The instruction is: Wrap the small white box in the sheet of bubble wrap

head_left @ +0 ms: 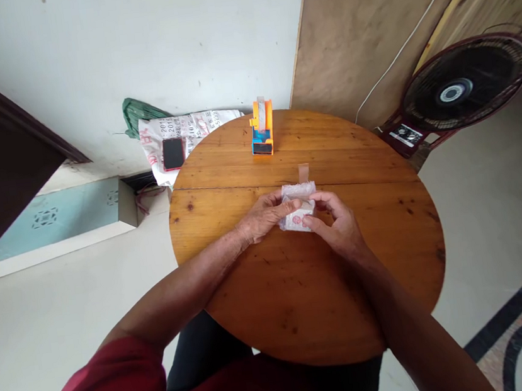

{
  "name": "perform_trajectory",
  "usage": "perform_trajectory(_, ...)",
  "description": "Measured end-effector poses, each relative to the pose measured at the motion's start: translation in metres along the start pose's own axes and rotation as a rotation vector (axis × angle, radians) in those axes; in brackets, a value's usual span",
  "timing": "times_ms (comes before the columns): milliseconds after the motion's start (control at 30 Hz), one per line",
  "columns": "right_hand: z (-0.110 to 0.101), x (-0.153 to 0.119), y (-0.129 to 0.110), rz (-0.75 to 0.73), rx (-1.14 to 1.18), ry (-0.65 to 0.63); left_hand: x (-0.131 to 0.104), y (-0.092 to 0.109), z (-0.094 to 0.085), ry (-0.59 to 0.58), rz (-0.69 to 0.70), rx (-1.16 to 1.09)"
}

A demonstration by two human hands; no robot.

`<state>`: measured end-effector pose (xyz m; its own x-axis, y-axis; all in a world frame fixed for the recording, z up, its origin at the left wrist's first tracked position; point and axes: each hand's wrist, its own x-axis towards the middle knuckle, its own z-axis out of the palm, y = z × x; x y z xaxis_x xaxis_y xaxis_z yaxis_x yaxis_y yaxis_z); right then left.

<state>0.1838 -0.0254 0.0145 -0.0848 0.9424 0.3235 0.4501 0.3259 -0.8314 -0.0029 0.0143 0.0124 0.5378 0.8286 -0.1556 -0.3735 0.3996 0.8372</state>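
A small package in bubble wrap (298, 219) rests on the round wooden table (273, 295), with a reddish mark showing through its front. My left hand (266, 215) grips it from the left, thumb lying across the top. On the other side my right hand (339, 221) closes on its right edge, thumb at the front and fingers behind. A short strip of clear brown tape (304, 172) sticks out just beyond the package's far edge; whether it is fixed to the wrap I cannot tell. Farther back stands an orange and blue tape dispenser (262, 129) with a roll in it.
Behind the table's left edge, a black phone-like object (173, 153) lies on a printed white sack (213, 119), near a green bag (144, 113). A large fan (466, 84) stands at the right. A pale low cabinet (55, 224) is on the floor at left.
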Motion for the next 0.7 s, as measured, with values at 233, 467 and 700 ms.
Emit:
perform_trajectory(233, 0.005, -0.004, -0.001, 0.135, 0.186, -0.008, 0.001, -0.002, -0.002, -0.007, -0.026, 0.056)
perform_trajectory(467, 0.006, -0.004, 0.0, 0.245, 0.263, 0.007, -0.002, 0.004, -0.002, -0.077, -0.071, 0.097)
perform_trajectory(700, 0.002, -0.003, -0.005, 0.237, 0.277, 0.007, -0.003, 0.007, -0.003, -0.087, -0.081, 0.129)
